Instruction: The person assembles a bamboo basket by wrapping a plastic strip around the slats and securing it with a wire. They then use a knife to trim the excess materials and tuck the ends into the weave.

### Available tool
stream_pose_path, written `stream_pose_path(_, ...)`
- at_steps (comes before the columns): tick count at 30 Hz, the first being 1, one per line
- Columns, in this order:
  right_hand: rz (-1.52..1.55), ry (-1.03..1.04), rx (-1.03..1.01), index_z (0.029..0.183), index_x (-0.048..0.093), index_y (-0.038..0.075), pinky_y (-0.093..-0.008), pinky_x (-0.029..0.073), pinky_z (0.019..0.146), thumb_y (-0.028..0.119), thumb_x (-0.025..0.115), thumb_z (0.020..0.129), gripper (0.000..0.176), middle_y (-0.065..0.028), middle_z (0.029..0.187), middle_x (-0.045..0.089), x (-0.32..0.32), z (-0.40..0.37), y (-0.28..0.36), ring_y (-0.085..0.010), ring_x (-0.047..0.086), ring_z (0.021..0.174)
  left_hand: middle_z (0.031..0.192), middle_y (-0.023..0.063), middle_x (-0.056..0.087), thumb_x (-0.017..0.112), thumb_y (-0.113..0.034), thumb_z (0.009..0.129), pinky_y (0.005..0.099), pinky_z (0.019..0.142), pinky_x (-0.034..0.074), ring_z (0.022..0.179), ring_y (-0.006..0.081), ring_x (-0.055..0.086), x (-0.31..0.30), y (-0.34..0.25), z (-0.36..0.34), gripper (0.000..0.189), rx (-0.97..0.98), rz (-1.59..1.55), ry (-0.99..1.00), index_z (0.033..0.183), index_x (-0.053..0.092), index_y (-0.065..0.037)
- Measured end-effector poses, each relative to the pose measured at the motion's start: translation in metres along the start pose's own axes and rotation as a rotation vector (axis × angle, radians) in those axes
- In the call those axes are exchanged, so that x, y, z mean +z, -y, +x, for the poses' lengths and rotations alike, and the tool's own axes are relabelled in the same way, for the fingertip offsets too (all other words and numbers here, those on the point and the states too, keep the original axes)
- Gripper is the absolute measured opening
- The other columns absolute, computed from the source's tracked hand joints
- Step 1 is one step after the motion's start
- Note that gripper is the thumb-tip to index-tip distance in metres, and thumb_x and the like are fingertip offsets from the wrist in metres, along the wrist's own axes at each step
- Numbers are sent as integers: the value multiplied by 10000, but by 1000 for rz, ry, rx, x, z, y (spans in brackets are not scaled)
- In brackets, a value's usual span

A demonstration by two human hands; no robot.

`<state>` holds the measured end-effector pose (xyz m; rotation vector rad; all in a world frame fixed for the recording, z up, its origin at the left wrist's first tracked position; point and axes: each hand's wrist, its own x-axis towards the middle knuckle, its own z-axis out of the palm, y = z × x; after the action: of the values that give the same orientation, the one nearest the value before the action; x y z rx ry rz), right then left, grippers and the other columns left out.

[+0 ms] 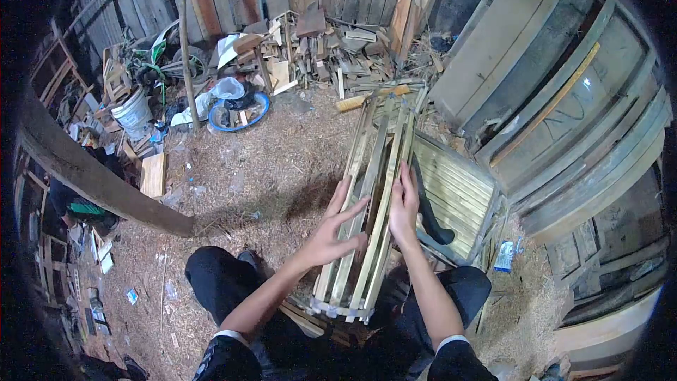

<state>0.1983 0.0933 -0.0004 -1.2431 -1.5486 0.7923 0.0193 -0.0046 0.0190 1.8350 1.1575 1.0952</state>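
Observation:
A long bundle of thin wooden slats [374, 169] lies lengthwise in front of me, its near end between my knees. The slats run roughly side by side with dark gaps between them, and small pale pieces line the near end. My left hand [334, 234] rests against the bundle's left side, fingers spread, with index finger and thumb reaching over the slats. Along the right edge, my right hand [404, 206] has its fingers pressed together around the outer slat. The undersides of both hands are hidden.
A slatted wooden panel [458, 197] lies to the right, beside a dark curved object [431, 222]. Scrap wood [331, 53] is piled at the back. A blue basin [240, 114], white bucket [132, 114] and leaning post [99, 169] stand left. Large boards [501, 42] lean right.

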Motion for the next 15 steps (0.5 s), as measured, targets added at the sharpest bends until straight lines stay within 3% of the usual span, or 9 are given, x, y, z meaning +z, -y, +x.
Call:
stream_pose_path(4,-50,86,52,1506,414,86,-433,223,1205,285,432,1061,488,-285,1576,276,-16,5,11,-410,252,1481,1665,218,-17,753,-266,820,497,1224,96,1541,372,2,5,4,17,763,5,-1,-38,1512,447,-172)
stream_pose_path(6,-164,133,-34,1544,303,31,-485,190,1208,373,456,1050,620,-319,1586,212,-22,-14,15,-449,180,1493,1665,217,-15,747,-264,832,498,1223,98,1541,373,0,9,4,21,747,20,61,-28,1513,449,-188)
stream_pose_path(8,-164,246,-28,1572,234,54,-510,172,1207,385,480,1041,672,-307,1610,145,-27,-44,38,-454,126,1504,1665,216,-10,741,-250,842,497,1223,99,1541,376,0,13,4,22,732,22,72,-38,1511,451,-199)
stream_pose_path(10,-183,262,-62,1578,226,69,-510,164,1209,374,488,1039,673,-301,1617,120,-32,-63,44,-451,113,1508,1665,216,-3,742,-240,841,496,1223,101,1541,377,3,13,9,21,724,71,86,-29,1506,459,-196)
stream_pose_path(11,-201,269,-105,1583,217,83,-510,157,1210,363,495,1037,674,-296,1624,94,-33,-67,45,-447,100,1512,1659,236,14,728,-280,834,527,1213,124,1532,419,12,13,10,22,711,68,71,-40,1495,479,-198)
stream_pose_path(15,-129,244,-38,1586,239,126,-517,168,1203,321,507,1033,644,-301,1623,83,-25,-68,33,-457,129,1505,1660,235,17,737,-259,821,511,1216,129,1535,409,28,11,12,24,721,54,42,-45,1493,482,-196)
